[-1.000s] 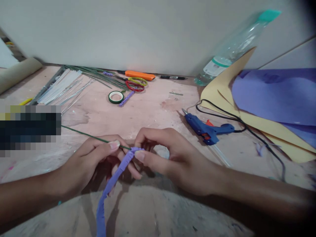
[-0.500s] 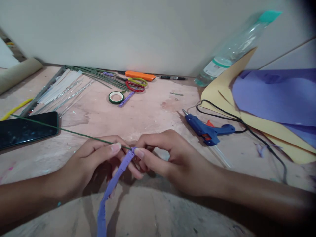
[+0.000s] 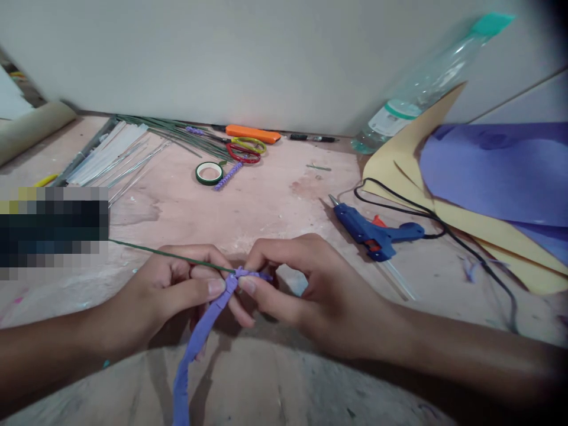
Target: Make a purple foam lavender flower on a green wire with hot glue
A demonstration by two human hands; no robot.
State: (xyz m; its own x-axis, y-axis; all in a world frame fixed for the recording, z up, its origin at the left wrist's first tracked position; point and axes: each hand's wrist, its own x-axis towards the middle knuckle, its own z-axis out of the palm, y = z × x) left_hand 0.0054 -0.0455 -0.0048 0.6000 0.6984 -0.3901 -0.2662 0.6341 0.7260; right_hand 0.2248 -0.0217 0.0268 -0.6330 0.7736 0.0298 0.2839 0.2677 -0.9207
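Note:
A fringed purple paper strip (image 3: 195, 343) hangs from between my hands towards the front edge of the view. My left hand (image 3: 173, 290) is closed, its thumb pressing the strip's upper part against the fingers. A green floral wire (image 3: 171, 255) runs across the left fingers to where the strip meets it. My right hand (image 3: 306, 290) pinches the wire's end between thumb and forefinger, where purple paper is wrapped round it. A short wrapped purple tip sticks out behind the right thumb.
To the right lie a blue glue gun (image 3: 373, 229), yellow paper (image 3: 399, 155), purple sheets (image 3: 492, 177) and a plastic bottle (image 3: 426, 89). At the back are scissors (image 3: 244, 152), green tape (image 3: 209, 173), an orange cutter (image 3: 252, 134), a pen (image 3: 313, 138) and glue sticks (image 3: 106, 154). Blurring hides the left edge.
My left thumb has moved down from the wire onto the purple strip. More of the wrapped purple tip shows behind my right thumb. The strip still hangs down.

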